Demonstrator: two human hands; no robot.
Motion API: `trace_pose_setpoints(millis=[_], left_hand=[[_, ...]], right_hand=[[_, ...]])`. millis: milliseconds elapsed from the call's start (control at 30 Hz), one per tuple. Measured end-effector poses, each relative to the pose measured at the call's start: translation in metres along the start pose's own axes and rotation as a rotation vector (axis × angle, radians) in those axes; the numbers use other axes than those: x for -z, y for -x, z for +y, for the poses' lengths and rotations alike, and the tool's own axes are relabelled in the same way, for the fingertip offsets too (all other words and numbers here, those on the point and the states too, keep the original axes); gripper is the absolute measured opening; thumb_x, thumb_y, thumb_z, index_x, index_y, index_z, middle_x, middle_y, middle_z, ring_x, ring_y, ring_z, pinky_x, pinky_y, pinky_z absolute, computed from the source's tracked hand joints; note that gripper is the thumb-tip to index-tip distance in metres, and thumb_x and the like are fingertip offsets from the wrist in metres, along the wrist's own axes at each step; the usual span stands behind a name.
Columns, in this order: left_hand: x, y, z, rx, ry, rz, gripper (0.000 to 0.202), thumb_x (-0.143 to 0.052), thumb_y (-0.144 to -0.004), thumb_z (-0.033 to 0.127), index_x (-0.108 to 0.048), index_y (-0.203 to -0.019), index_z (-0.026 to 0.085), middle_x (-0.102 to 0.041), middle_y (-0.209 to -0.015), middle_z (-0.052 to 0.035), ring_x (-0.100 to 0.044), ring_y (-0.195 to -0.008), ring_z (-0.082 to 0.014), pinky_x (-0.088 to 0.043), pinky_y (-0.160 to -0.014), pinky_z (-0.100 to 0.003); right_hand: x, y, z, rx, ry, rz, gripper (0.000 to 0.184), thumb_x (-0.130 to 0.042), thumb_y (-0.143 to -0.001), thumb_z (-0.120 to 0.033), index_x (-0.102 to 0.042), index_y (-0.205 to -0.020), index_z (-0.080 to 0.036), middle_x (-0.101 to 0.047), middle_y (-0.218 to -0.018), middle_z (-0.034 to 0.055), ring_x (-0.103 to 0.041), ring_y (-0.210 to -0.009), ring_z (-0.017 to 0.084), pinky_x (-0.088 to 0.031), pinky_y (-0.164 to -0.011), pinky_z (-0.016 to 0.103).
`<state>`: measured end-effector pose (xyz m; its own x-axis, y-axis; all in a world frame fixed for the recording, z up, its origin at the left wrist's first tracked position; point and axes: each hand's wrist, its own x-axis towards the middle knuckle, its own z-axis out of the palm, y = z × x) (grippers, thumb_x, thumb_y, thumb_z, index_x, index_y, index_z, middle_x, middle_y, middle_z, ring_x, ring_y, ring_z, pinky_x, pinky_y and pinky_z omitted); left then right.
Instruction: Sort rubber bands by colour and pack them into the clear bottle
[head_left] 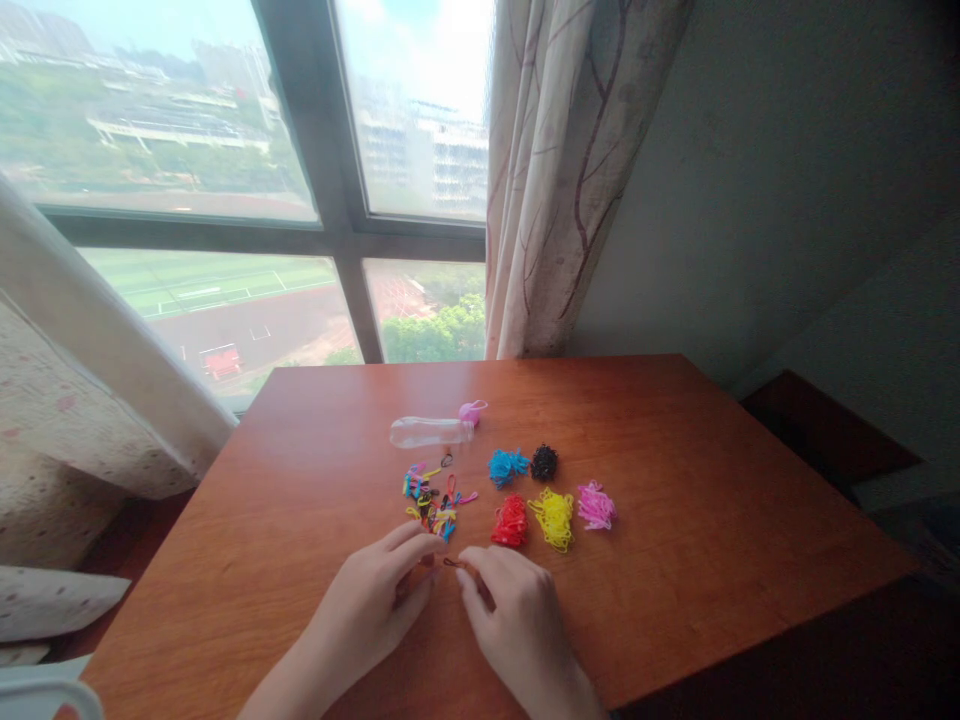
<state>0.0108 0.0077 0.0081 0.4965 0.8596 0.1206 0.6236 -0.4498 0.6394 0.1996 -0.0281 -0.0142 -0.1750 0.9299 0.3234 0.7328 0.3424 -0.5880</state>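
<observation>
My left hand (pixel 375 605) and my right hand (pixel 514 615) rest on the wooden table (pixel 712 520), fingertips close together, pinching a small dark rubber band (pixel 452 564) between them. Just beyond lies a mixed heap of coloured rubber bands (pixel 435 498). To its right sit sorted piles: blue (pixel 508 466), black (pixel 544 462), red (pixel 511 522), yellow (pixel 553 517) and pink (pixel 596 506). A clear plastic bottle (pixel 429 431) lies on its side farther back, its pink cap (pixel 472 410) beside its mouth.
A window (pixel 225 250) and a patterned curtain (pixel 570 170) stand behind the table. A pale curtain (pixel 82 390) hangs at the left. A dark wooden ledge (pixel 825 430) lies beyond the table's right edge.
</observation>
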Motion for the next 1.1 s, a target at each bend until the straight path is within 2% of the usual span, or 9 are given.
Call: trace_pose_setpoints(millis=[133,233,333,433,567,733,933,1100], left_hand=[[0.002,0.001,-0.005,0.000,-0.060,0.027,0.031,-0.043,-0.088,0.012,-0.065,-0.106,0.025,-0.069,-0.096,-0.0036,-0.069,-0.080,-0.0143,-0.053,-0.070,-0.020],[0.002,0.000,-0.008,0.000,-0.126,0.017,0.030,-0.043,-0.090,0.014,-0.065,-0.106,0.027,-0.069,-0.100,-0.0035,-0.070,-0.080,-0.0149,-0.053,-0.069,-0.021],[0.001,0.000,-0.010,0.002,-0.171,0.015,0.030,-0.042,-0.091,0.016,-0.065,-0.106,0.028,-0.069,-0.103,-0.0030,-0.071,-0.081,-0.0154,-0.053,-0.068,-0.021],[0.000,0.001,-0.012,0.007,-0.195,0.011,0.029,-0.040,-0.093,0.016,-0.064,-0.106,0.028,-0.069,-0.104,-0.0031,-0.071,-0.084,-0.0160,-0.053,-0.069,-0.022],[0.000,0.002,-0.012,0.012,-0.212,-0.003,0.029,-0.039,-0.094,0.017,-0.062,-0.106,0.028,-0.069,-0.105,-0.0028,-0.071,-0.085,-0.0162,-0.052,-0.069,-0.022],[0.002,0.001,-0.011,0.015,-0.214,-0.016,0.030,-0.037,-0.095,0.017,-0.062,-0.106,0.028,-0.069,-0.105,-0.0021,-0.071,-0.084,-0.0159,-0.052,-0.068,-0.022],[0.003,0.002,-0.011,0.014,-0.205,-0.015,0.031,-0.038,-0.094,0.016,-0.061,-0.108,0.028,-0.069,-0.107,-0.0021,-0.071,-0.086,-0.0158,-0.051,-0.068,-0.022],[0.004,0.002,-0.013,0.030,-0.234,0.007,0.027,-0.039,-0.094,0.017,-0.062,-0.105,0.027,-0.069,-0.103,-0.0021,-0.070,-0.080,-0.0147,-0.049,-0.064,-0.021]], right_hand=[[0.021,-0.008,0.019,0.009,0.064,0.084,0.017,-0.051,-0.093,-0.021,-0.067,-0.095,-0.023,-0.068,-0.075,0.0017,-0.064,-0.067,0.016,-0.042,-0.064,0.025],[0.047,-0.021,0.043,-0.032,0.149,0.158,0.019,-0.050,-0.094,-0.023,-0.069,-0.097,-0.021,-0.072,-0.084,0.0050,-0.066,-0.070,0.017,-0.045,-0.067,0.026],[0.070,-0.034,0.069,-0.111,0.279,0.166,0.019,-0.052,-0.092,-0.023,-0.070,-0.096,-0.020,-0.071,-0.074,0.0035,-0.065,-0.066,0.017,-0.044,-0.065,0.026],[0.083,-0.045,0.088,-0.153,0.361,0.136,0.017,-0.055,-0.091,-0.025,-0.070,-0.096,-0.022,-0.070,-0.075,0.0028,-0.064,-0.065,0.018,-0.041,-0.062,0.027],[0.085,-0.056,0.099,-0.152,0.392,0.053,0.015,-0.057,-0.089,-0.024,-0.071,-0.096,-0.024,-0.071,-0.077,0.0020,-0.064,-0.067,0.017,-0.040,-0.061,0.026],[0.082,-0.064,0.101,-0.155,0.450,0.008,0.016,-0.061,-0.088,-0.022,-0.070,-0.100,-0.025,-0.073,-0.084,0.0018,-0.066,-0.072,0.018,-0.039,-0.061,0.026],[0.084,-0.062,0.102,-0.141,0.482,0.021,0.017,-0.059,-0.088,-0.022,-0.070,-0.101,-0.025,-0.072,-0.080,0.0011,-0.065,-0.067,0.016,-0.036,-0.058,0.026],[0.087,-0.060,0.095,-0.130,0.429,0.073,0.015,-0.059,-0.088,-0.022,-0.070,-0.099,-0.024,-0.071,-0.078,-0.0002,-0.065,-0.068,0.017,-0.036,-0.059,0.026]])
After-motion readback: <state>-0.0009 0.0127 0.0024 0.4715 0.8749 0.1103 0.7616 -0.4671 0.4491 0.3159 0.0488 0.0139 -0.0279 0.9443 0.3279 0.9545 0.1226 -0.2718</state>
